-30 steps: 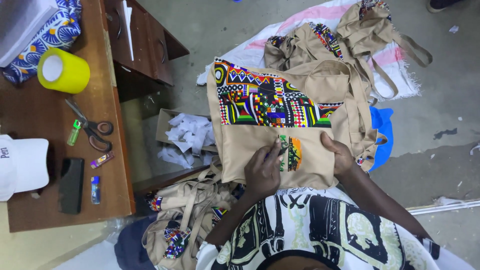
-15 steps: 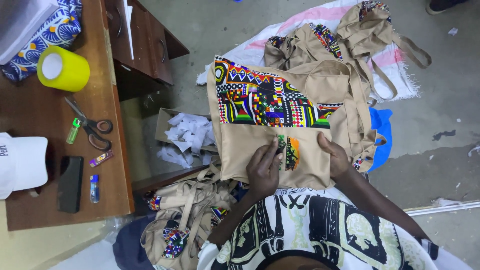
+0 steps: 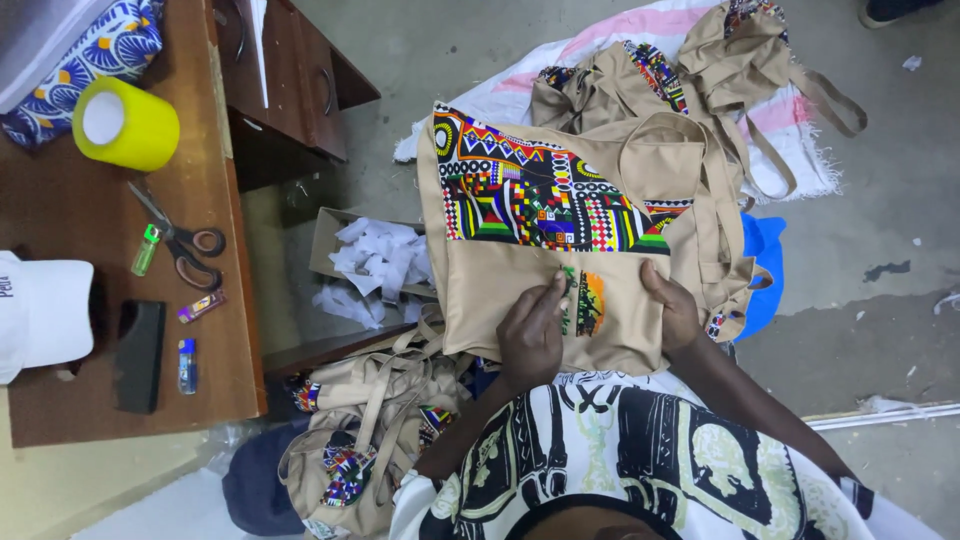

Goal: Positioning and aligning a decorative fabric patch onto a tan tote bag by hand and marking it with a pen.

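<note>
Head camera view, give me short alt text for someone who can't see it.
A person's left hand and right hand press a small colourful patch onto a beige tote bag on their lap. A wooden desk with scissors and yellow tape stands alongside.

Grey concrete floor (image 3: 900, 180), brown wooden desk (image 3: 90, 240) with drawers at left, striped cloth (image 3: 790, 110) spread on floor

Clearances as I see them: grey floor (image 3: 900, 200) right of the tan bag (image 3: 560, 290), open. Left: wooden bench (image 3: 60, 400) edge close by, carrying scissors (image 3: 180, 240), yellow tape roll (image 3: 125, 122), white cap (image 3: 40, 312). Gap between bench and bag blocked by box of white scraps (image 3: 375, 255). Below it, heaped bags (image 3: 370, 440). Beyond, more bags (image 3: 700, 60) on a striped cloth (image 3: 620, 25).
</note>
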